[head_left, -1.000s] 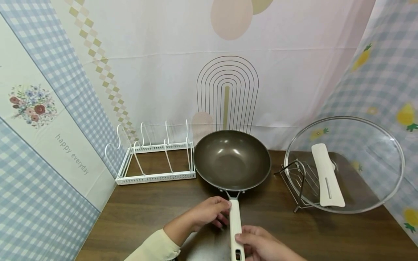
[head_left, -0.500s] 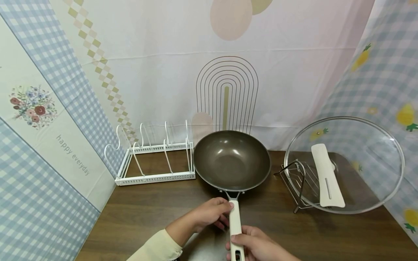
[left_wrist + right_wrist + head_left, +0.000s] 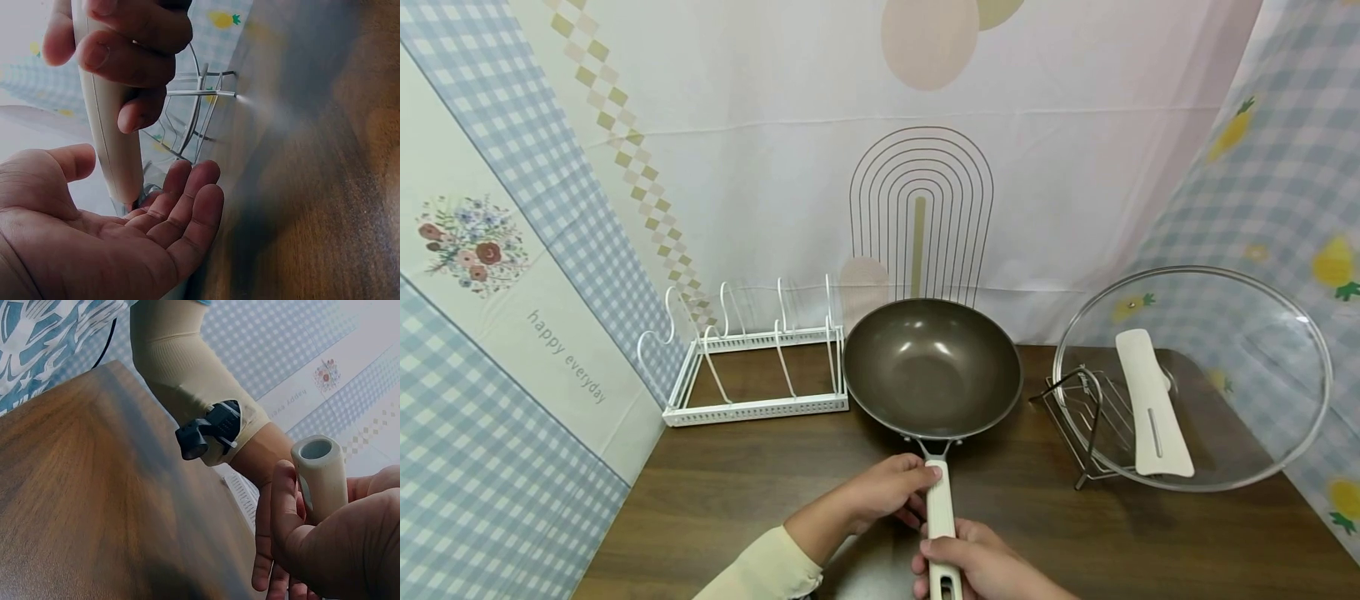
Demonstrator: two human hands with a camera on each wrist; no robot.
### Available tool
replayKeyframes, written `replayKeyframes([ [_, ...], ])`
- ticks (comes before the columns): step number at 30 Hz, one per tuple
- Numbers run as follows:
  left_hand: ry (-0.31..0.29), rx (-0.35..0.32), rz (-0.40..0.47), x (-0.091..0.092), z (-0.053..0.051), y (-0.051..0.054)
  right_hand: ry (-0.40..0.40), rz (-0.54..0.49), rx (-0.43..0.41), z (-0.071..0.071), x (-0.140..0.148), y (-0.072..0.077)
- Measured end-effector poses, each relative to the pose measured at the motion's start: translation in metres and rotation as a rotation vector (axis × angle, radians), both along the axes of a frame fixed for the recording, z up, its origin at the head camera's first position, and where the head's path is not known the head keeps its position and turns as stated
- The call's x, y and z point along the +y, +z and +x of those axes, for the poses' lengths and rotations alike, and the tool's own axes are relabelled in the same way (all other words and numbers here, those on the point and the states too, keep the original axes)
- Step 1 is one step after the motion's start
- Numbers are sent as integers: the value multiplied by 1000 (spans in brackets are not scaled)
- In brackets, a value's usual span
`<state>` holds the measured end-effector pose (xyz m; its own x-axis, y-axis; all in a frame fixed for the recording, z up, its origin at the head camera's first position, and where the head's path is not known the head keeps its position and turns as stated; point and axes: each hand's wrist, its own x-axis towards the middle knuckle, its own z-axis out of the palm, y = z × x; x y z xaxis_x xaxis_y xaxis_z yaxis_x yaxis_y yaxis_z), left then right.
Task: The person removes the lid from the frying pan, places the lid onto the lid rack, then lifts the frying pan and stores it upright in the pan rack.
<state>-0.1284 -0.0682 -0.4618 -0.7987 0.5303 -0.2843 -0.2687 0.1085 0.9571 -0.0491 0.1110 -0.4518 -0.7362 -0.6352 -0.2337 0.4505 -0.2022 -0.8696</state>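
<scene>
A dark wok [image 3: 932,369] with a cream handle [image 3: 940,504] is at mid-table, handle toward the person. My right hand [image 3: 988,562] grips the handle near its end; in the left wrist view its fingers [image 3: 134,59] curl round the handle [image 3: 109,125]. Near the wok end, my left hand [image 3: 883,492] has its thumb by the handle's top. The left wrist view shows this hand [image 3: 106,237] palm up, fingers relaxed below the handle. In the right wrist view, the handle's hollow end [image 3: 322,478] stands above my right hand [image 3: 347,547].
A white wire rack [image 3: 760,409] stands left of the wok. On the right, a glass lid [image 3: 1247,400] with a cream grip [image 3: 1152,408] leans tilted on a metal wire stand [image 3: 1086,442]. Patterned cloths [image 3: 760,183] hang behind and at the sides.
My left thumb has moved slightly right over the handle. My right hand has shifted a little left, and more of its fingertips show on the handle's left side. The wok has stayed in place.
</scene>
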Motion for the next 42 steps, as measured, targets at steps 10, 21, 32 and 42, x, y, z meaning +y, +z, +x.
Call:
replayKeyframes([
  [10,4,-3,19,2,-1,-1,-45,1,-39,0,-7,2],
  [21,7,0,11,5,-2,-6,-141,47,-65,3,-14,1],
  [32,8,-9,7,8,-1,-9,-176,43,-93,6,-19,-1],
  [42,13,-3,-7,7,-1,-7,-210,31,-207,6,-22,0],
])
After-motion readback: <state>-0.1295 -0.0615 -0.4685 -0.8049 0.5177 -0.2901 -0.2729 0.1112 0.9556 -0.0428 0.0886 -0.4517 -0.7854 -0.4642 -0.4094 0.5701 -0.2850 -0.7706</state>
